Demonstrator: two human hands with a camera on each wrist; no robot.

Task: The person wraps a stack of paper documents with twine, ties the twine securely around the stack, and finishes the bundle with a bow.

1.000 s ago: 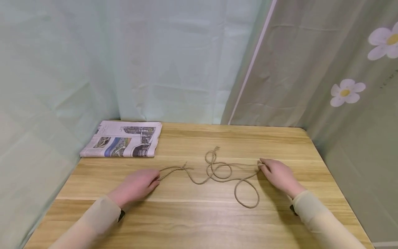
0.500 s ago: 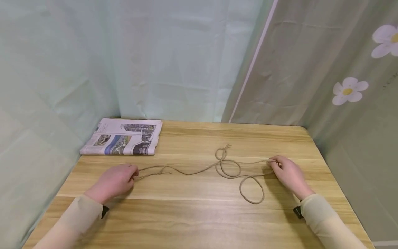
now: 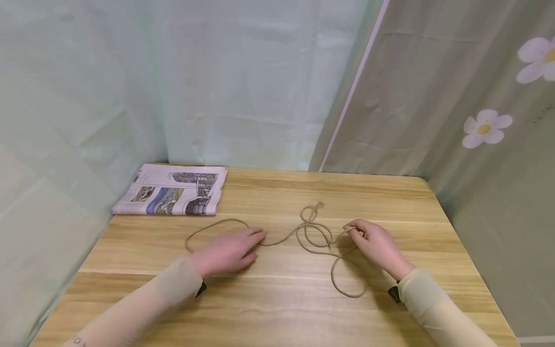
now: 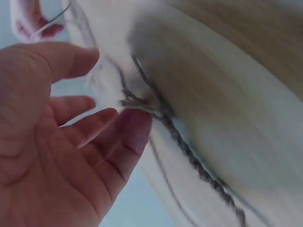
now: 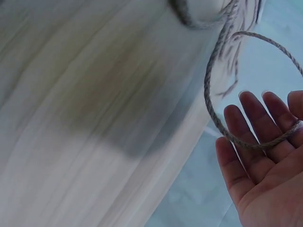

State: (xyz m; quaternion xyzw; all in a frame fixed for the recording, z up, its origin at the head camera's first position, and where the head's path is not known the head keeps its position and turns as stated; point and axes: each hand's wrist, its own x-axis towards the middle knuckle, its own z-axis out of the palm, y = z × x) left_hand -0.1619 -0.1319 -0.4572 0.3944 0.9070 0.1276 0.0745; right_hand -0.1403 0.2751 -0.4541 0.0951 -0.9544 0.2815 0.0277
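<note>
A thin brown twine [image 3: 230, 220] lies in loose loops across the wooden table in the head view. My left hand [image 3: 227, 250] is over its left part, fingers extended. The left wrist view shows the thumb apart from the fingers and a fingertip touching the twine beside a small knot or fork [image 4: 161, 112]. On the right, my right hand [image 3: 379, 246] pinches a strand between thumb and index finger. In the right wrist view that twine [image 5: 208, 90] curves across the other fingers, which are spread; the pinch is partly cut off by the frame edge.
A folded newspaper [image 3: 182, 190] lies at the table's back left corner. Pale curtains [image 3: 243, 86] hang behind and at both sides, the right one printed with white flowers [image 3: 486, 128]. The wooden table [image 3: 277, 313] reaches toward the camera.
My left hand drew the twine leftward, then let go and came back right, leaving a bend behind. The right hand went slightly right, then back left, still pinching the twine.
</note>
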